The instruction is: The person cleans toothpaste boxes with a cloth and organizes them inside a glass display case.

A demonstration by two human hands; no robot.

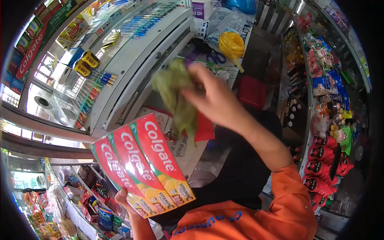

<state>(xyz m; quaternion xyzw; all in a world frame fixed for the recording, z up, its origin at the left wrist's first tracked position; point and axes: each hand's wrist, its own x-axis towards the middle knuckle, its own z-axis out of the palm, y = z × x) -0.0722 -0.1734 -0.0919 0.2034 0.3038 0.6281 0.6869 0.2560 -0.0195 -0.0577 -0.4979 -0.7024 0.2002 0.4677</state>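
My left hand (126, 200) grips the lower left edge of a wrapped pack of Colgate boxes (142, 166), red with yellow ends, tilted and held up in front of me. Most of its fingers are hidden behind the pack. Above and to the right, my right hand (206, 94) has its fingers round a green cloth (174, 90), blurred by motion. The cloth hangs down over the desk area, apart from the pack, in front of a red item and a printed carton (182, 146).
A glass display case (132, 64) with pens stands at the upper left. Scissors (216, 57) and a yellow plastic bag (231, 45) lie at the top. A red container (252, 93) is right of centre. Stocked shelves (306, 120) line the right; more goods are lower left.
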